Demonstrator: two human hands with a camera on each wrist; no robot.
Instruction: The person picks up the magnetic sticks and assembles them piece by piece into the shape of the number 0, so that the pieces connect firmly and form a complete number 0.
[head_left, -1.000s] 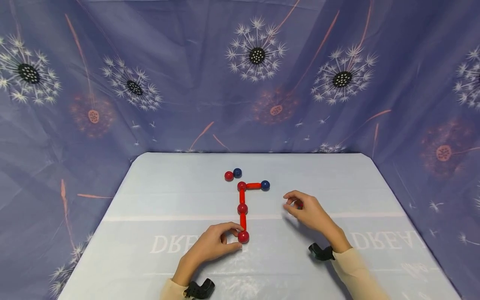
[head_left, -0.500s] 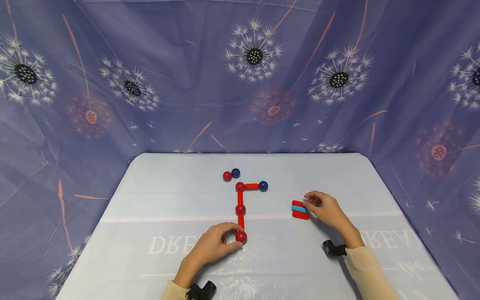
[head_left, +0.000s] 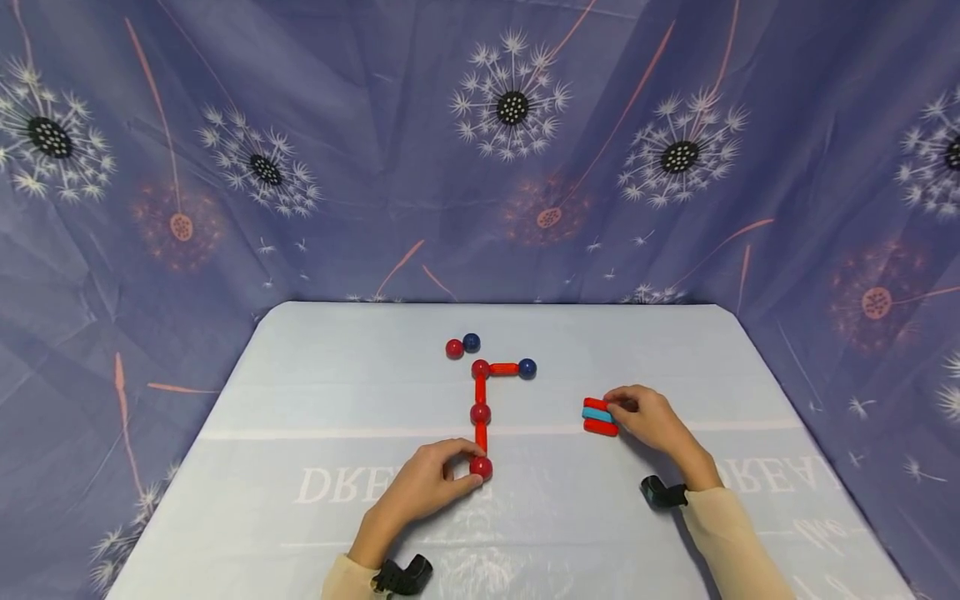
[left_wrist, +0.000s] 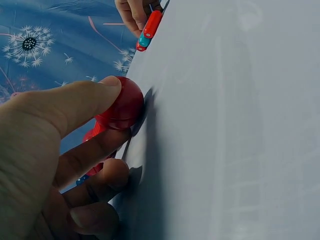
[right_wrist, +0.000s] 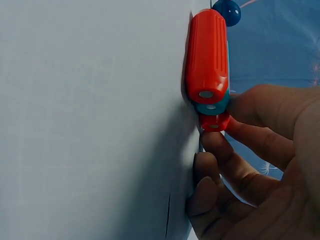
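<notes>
My left hand [head_left: 426,487] pinches the nearest red ball [head_left: 481,468] between thumb and fingers. That ball ends a chain of red magnetic rods and balls: a rod [head_left: 481,435] leads to a middle red ball [head_left: 480,413], then another rod reaches a far red ball [head_left: 480,369]. From there a red rod [head_left: 504,369] runs right to a blue ball [head_left: 527,368]. My right hand [head_left: 651,421] is at three loose rods lying side by side. Its thumb and fingertips pinch the right end of the far red rod [head_left: 595,403], beside the light blue rod [head_left: 597,414] and near red rod [right_wrist: 207,55].
Behind the chain, a loose red ball [head_left: 454,349] and a dark blue ball [head_left: 471,342] touch each other. A pale cloth with faint lettering covers the table [head_left: 337,375]. A purple dandelion-print curtain [head_left: 360,167] hangs behind and at the sides.
My right hand moved right and toward me, uncovering the three rods, then its fingers closed at the far red rod. The left hand stays at the near red ball.
</notes>
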